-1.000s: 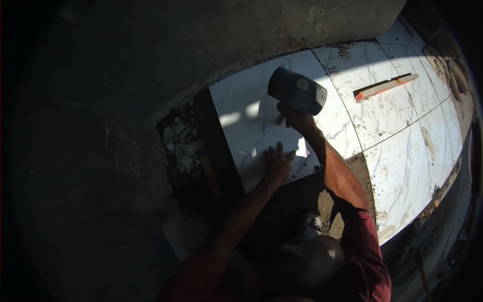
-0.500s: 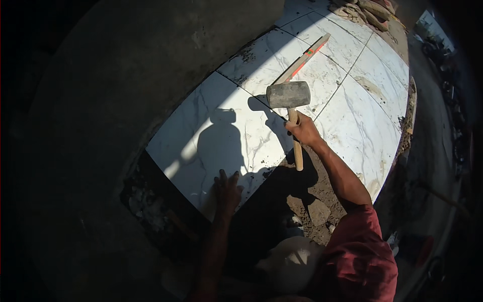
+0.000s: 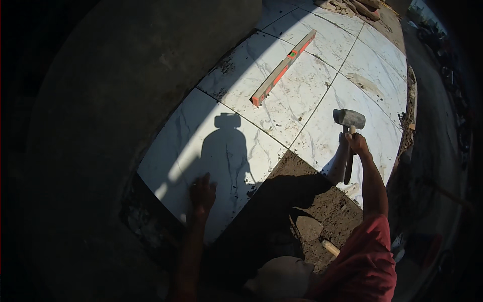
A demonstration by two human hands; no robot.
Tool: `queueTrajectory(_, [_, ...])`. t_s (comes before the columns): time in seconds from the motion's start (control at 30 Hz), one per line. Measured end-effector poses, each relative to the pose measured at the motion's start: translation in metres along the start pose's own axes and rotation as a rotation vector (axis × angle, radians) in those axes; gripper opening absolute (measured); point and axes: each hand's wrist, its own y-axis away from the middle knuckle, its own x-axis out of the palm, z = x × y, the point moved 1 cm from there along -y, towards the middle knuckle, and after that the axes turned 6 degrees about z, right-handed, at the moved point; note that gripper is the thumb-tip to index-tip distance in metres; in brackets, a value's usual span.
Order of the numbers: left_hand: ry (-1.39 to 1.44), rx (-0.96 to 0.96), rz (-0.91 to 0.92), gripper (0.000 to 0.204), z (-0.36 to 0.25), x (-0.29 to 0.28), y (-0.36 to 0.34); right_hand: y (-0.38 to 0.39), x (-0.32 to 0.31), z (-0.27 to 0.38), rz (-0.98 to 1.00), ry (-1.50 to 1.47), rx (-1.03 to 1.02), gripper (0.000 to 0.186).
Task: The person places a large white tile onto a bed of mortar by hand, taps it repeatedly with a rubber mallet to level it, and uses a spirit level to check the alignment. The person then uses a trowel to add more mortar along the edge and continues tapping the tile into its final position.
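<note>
My right hand (image 3: 357,144) is closed around the handle of a rubber mallet (image 3: 351,119) with a dark grey head. The mallet is over the right-hand marble-patterned tile (image 3: 347,100), its shadow close beside it; whether it touches the tile I cannot tell. In the shade, my left hand (image 3: 203,194) lies with fingers stretched on the near-left white tile (image 3: 271,151), holding nothing. A spirit level (image 3: 284,68), grey with orange-red edges and a green vial, rests diagonally on the tile farther ahead.
Bare brown mortar or soil (image 3: 327,214) fills the gap beside the near-left tile. On it are a flat greyish piece (image 3: 307,228) and a wooden handle (image 3: 330,247). A dark wall (image 3: 151,60) borders the tiles at left. Crumpled sacks (image 3: 359,7) lie at the far end.
My right hand has carried the mallet rightward and nearer me, away from the spirit level, which now shows whole. My left hand stays on the near-left tile; the view has shifted somewhat.
</note>
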Motion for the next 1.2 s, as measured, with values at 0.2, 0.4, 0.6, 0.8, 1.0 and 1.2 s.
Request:
queueTrajectory(0.2, [-0.186,0.049,-0.097,0.059,0.001,0.011,-0.053,0.039,0.005,0.086,-0.272,0.577,-0.181,0.046])
queueTrajectory(0.4, [-0.25,-0.029,-0.083,0.062,0.006,0.034,-0.046,0.016,0.034,0.124,-0.409,0.418,-0.628,0.044])
queueTrajectory(0.6, [-0.254,-0.045,-0.105,0.059,0.001,0.043,-0.055,-0.109,-0.042,0.07,-0.531,0.316,-0.267,0.029])
queueTrajectory(0.8, [0.128,0.537,0.04,0.071,-0.186,0.033,-0.131,-0.204,-0.098,-0.015,-0.358,0.061,-0.202,0.033])
queueTrajectory(1.0, [0.037,0.893,0.171,0.078,-0.259,0.05,-0.191,-0.262,-0.073,0.0,-0.404,-0.025,-0.107,0.048])
queueTrajectory(1.2, [-0.025,0.912,0.191,0.076,-0.271,0.04,-0.194,-0.291,-0.071,0.009,-0.599,0.012,-0.072,0.043])
